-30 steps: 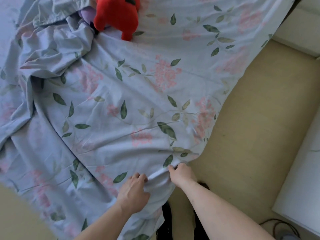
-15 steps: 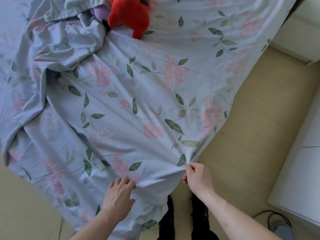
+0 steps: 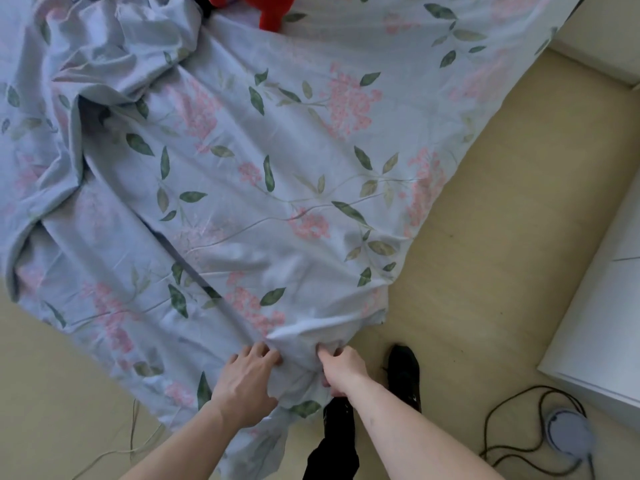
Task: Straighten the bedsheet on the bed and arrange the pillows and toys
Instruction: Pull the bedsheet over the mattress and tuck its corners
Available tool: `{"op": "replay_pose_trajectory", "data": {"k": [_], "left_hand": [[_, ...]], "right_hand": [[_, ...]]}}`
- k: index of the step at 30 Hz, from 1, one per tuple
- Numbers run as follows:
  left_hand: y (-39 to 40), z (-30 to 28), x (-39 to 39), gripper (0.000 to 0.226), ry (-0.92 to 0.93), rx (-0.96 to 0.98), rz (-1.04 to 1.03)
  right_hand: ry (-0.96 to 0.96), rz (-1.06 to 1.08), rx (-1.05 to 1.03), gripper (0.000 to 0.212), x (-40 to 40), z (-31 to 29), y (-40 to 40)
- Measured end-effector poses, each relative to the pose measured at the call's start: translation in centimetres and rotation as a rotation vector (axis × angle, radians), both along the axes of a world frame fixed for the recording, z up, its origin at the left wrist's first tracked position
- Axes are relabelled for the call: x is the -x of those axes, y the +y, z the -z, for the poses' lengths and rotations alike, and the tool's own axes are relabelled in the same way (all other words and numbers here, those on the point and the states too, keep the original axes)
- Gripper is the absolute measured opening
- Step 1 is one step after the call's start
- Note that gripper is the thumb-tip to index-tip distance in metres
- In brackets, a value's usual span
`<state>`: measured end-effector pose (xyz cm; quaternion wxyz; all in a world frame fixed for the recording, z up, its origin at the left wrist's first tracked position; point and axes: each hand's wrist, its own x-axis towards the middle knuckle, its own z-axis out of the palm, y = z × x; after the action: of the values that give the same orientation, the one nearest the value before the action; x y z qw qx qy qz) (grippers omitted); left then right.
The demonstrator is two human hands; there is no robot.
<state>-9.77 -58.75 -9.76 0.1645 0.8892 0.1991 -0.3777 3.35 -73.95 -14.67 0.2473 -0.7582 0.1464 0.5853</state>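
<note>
A pale blue bedsheet (image 3: 277,174) printed with pink flowers and green leaves covers the bed and hangs over its near corner. It lies fairly flat in the middle and is bunched into folds at the upper left. My left hand (image 3: 247,382) presses on the hanging corner with fingers spread and curled into the cloth. My right hand (image 3: 341,367) pinches a fold of the same corner just to the right. A red plush toy (image 3: 270,8) lies at the top edge, mostly cut off. No pillows are visible.
Beige floor (image 3: 485,237) runs along the bed's right side. White furniture (image 3: 602,306) stands at the right, with a grey round device and black cable (image 3: 568,434) in front of it. My black shoes (image 3: 403,375) stand by the bed corner. A thin cord (image 3: 131,445) lies on the floor at the lower left.
Both hands have come together on the sheet's near corner; my right hand moved left and now pinches a fold. The view has shifted so the toy sits higher.
</note>
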Motion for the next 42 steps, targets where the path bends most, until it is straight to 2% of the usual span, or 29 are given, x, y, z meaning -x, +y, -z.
{"op": "replay_pose_trajectory", "data": {"k": [2,4,6,11,14,17,22,26,30,34,37,40,42], "left_hand": [[-0.2,0.0,0.1,0.054,0.006,-0.039,0.059],[-0.2,-0.1,0.1,0.032,-0.025,-0.079,0.074],[-0.3,-0.3,0.3,0.016,-0.054,-0.100,0.061],[-0.3,-1.5,2.5,0.008,-0.187,0.037,0.032],[0.0,-2.6,5.0,0.015,-0.237,0.071,0.067],[0.2,-3.7,8.1,0.015,-0.211,0.069,0.095],[-0.1,-4.7,11.5,0.012,-0.149,0.056,0.106],[-0.7,-5.8,12.7,0.009,-0.186,0.032,0.044],[-1.4,-7.1,13.7,0.009,-0.178,-0.008,-0.035],[-3.4,-8.6,14.9,0.013,-0.352,-0.090,-0.273],[-4.9,-8.3,16.6,0.036,-0.410,-0.159,-0.529],[-5.5,-5.9,18.1,0.049,-0.268,-0.103,-0.839],[-5.4,-4.0,18.6,0.056,-0.117,-0.007,-1.003]], "right_hand": [[-0.116,-0.007,0.001,0.042,0.5,0.9,0.0],[-0.181,-0.022,-0.016,0.026,0.3,0.6,-0.4],[-0.209,-0.030,-0.039,0.020,0.2,-0.6,-1.0],[-0.305,-0.103,-0.040,0.030,1.2,-4.9,-4.5],[-0.318,-0.151,-0.065,0.033,2.8,-7.4,-6.1],[-0.304,-0.151,-0.102,0.035,4.5,-8.8,-6.5],[-0.337,-0.134,-0.009,0.030,4.7,-8.3,-6.0],[-0.365,-0.203,-0.106,0.030,4.9,-9.3,-6.1],[-0.451,-0.168,-0.145,0.039,5.1,-10.7,-8.1],[-0.491,-0.158,-0.075,0.036,4.8,-10.7,-9.7],[-0.374,-0.262,-0.032,0.025,6.5,-9.0,-10.4],[-0.298,-0.342,-0.072,0.014,9.1,-7.1,-10.0],[-0.233,-0.360,-0.107,0.027,11.0,-6.5,-9.2]]}}
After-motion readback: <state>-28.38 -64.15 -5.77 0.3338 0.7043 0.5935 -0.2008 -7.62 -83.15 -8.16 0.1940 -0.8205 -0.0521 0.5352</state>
